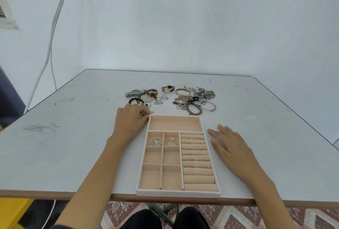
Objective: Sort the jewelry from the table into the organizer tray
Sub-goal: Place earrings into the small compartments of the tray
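Observation:
A pink organizer tray (142,191) lies at the table's near edge. A silver leaf brooch (155,142) and a pearl ring (171,139) sit in two of its upper small compartments, and several rings are tucked in the roll section (197,155). The wide top compartment is empty. Beyond the tray lies loose jewelry: watches (152,92) at left, chains and bracelets (194,102) at right. My left hand (131,121) is at the tray's far left corner, its fingertips pinching a small dark-and-silver piece (142,114). My right hand (230,144) rests flat on the table, right of the tray.
The grey table (64,146) has scuff marks and ends close to the white wall behind. White cables (53,36) hang down the wall at left. A yellow object (11,212) sits on the floor at lower left.

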Tool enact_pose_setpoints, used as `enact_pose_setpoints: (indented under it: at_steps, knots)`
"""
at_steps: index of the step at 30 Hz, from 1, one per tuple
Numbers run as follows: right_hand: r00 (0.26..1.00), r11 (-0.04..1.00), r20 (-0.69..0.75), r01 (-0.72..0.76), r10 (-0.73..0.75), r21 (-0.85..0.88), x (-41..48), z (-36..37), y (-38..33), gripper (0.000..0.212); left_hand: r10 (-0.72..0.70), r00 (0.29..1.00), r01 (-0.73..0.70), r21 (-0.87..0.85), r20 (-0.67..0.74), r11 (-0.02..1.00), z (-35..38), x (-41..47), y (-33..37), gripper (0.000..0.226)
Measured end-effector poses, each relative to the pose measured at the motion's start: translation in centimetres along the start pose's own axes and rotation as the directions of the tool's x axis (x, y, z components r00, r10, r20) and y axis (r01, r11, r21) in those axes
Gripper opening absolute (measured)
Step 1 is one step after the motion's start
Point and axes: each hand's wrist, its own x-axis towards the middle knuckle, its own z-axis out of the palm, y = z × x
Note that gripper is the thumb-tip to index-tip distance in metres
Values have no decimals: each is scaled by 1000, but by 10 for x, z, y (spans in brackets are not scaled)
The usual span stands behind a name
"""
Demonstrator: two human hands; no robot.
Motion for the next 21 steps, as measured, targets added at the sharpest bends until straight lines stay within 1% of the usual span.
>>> enact_pose_setpoints:
  at_steps: [1,4,5,6,10,12,15,16,18,20,21]
  knots:
    - [1000,1000,0,-1,1,2,0,0,0,42,-6,1000,6,-43,1,999,0,0,-1,5]
    - [1000,1000,-2,1,-1,2,-1,0,-1,42,-24,1000,20,-182,-18,983,1,-1,-6,14]
    - [1000,1000,-2,3,-3,-1,-1,0,-1,42,-27,999,22,-203,-25,979,0,-2,-7,14]
    - [1000,1000,-2,3,-3,-2,-1,0,-1,42,-25,999,18,-197,-34,980,0,-2,-9,13]
    - [1000,1000,-1,2,-2,-3,-2,-1,-1,43,-10,998,6,-61,-60,998,0,-3,-7,11]
    - [1000,1000,0,1,-1,-3,-2,0,-1,43,9,998,-11,-36,-67,999,1,-4,-6,11]
    - [1000,1000,-4,-1,1,-9,-1,0,0,42,26,997,-30,-45,-79,999,2,-5,-10,20]
    - [1000,1000,-4,-2,2,-11,-1,1,0,42,31,995,-39,-85,-94,996,2,-4,-11,22]
    - [1000,1000,-2,-1,1,-16,0,1,0,42,-1,990,-41,-292,-143,955,-2,-5,-11,20]
    - [1000,1000,-2,2,-2,-21,0,1,0,42,-82,980,-21,-504,-181,863,-8,-8,-6,16]
    - [1000,1000,-2,2,-2,-22,-1,1,0,42,-115,974,-17,-568,-196,823,-11,-8,-4,15]
